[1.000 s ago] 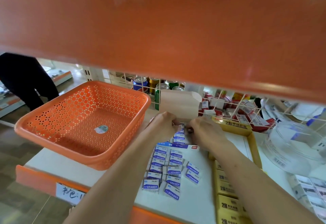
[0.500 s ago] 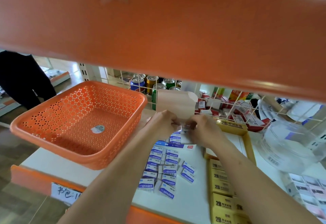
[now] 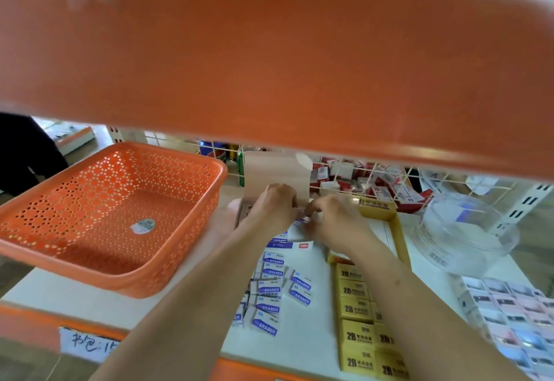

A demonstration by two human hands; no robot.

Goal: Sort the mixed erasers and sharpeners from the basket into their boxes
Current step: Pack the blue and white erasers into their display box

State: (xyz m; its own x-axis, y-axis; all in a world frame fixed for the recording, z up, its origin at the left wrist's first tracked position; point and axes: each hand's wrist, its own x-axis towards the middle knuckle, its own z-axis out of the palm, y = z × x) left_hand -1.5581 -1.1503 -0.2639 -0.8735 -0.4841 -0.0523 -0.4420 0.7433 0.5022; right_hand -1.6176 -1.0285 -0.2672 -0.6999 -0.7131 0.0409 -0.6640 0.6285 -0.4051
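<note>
- Left hand (image 3: 274, 204) and right hand (image 3: 333, 219) nearly touching over box (image 3: 275, 169), fingers curled. Blur hides any grip, so cannot tell.
- Basket (image 3: 192, 239) emptied; erasers (image 3: 271, 290) loose on shelf (image 3: 299, 347), before box.
- Risk: forearms overhead could sweep erasers off the edge.

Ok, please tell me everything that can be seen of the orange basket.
The orange basket looks like moulded plastic: rectangular, rounded corners, a thick rim, walls and floor pierced with small holes. It holds nothing except a round sticker on its floor. It sits open side up at the left of the white shelf, its left end seeming to overhang. The left hand and right hand do not touch it.
</note>
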